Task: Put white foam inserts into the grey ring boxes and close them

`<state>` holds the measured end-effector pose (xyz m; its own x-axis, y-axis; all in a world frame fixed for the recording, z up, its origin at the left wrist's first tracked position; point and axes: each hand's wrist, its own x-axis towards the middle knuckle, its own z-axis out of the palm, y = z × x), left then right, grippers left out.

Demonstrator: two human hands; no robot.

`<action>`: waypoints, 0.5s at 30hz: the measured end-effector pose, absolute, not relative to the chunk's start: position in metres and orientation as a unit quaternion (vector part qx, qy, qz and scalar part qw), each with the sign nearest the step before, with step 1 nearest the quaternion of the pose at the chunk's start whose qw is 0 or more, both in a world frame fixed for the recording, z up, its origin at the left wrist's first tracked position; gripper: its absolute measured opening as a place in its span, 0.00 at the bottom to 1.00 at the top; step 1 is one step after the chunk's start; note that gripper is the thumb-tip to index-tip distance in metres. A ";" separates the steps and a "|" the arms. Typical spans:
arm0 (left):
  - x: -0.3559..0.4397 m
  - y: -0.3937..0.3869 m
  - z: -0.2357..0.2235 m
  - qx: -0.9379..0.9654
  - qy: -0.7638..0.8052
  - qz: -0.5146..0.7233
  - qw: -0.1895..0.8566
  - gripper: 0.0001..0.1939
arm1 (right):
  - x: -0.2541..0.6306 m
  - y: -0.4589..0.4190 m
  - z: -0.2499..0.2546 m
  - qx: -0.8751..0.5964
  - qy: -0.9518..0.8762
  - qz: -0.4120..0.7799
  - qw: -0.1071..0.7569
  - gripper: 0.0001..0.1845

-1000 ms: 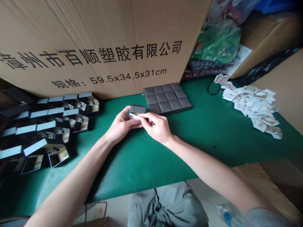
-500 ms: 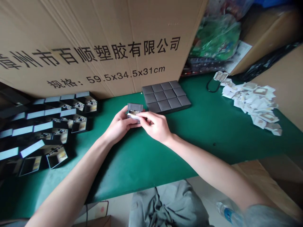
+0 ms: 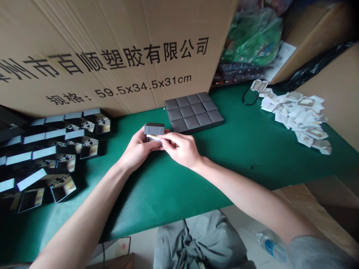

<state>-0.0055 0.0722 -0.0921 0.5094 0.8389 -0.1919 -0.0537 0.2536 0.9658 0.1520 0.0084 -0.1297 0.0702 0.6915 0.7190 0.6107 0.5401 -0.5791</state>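
Observation:
My left hand [image 3: 139, 148] grips a small dark hinged box [image 3: 154, 129] above the green table, its lid tilted over the opening. A pale insert [image 3: 152, 137] with a white edge sits at the mouth of the box. My right hand [image 3: 182, 148] pinches the insert's right end between thumb and forefinger, touching the front of the box. Fingers cover much of the lower half of the box. Just behind my hands lies a block of closed dark boxes [image 3: 193, 112], set side by side in rows.
Rows of open dark boxes [image 3: 65, 188] stand at the left. White inserts [image 3: 297, 116] lie heaped at the right, near a black loop [image 3: 249, 98]. A big printed carton [image 3: 117, 26] walls off the back of the green table [image 3: 218, 183]. A plastic bottle [image 3: 270, 246] lies below.
The box and both hands have shifted slightly left. The lid has tipped toward me, so its inside, visible half a second ago, is now hidden. Both hands keep their hold.

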 end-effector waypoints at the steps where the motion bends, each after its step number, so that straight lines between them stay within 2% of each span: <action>1: -0.006 0.073 -0.093 0.518 0.377 0.320 0.698 0.26 | 0.152 0.009 -0.130 -0.478 -0.680 0.037 0.555 0.12; 15: -0.006 0.079 -0.098 0.500 0.376 0.314 0.714 0.20 | 0.154 0.012 -0.132 -0.491 -0.667 0.070 0.556 0.11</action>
<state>-0.0061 0.0787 -0.0976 0.5202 0.8245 -0.2228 -0.0737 0.3032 0.9501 0.1540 0.0121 -0.1319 0.0999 0.7320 0.6740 0.5773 0.5090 -0.6385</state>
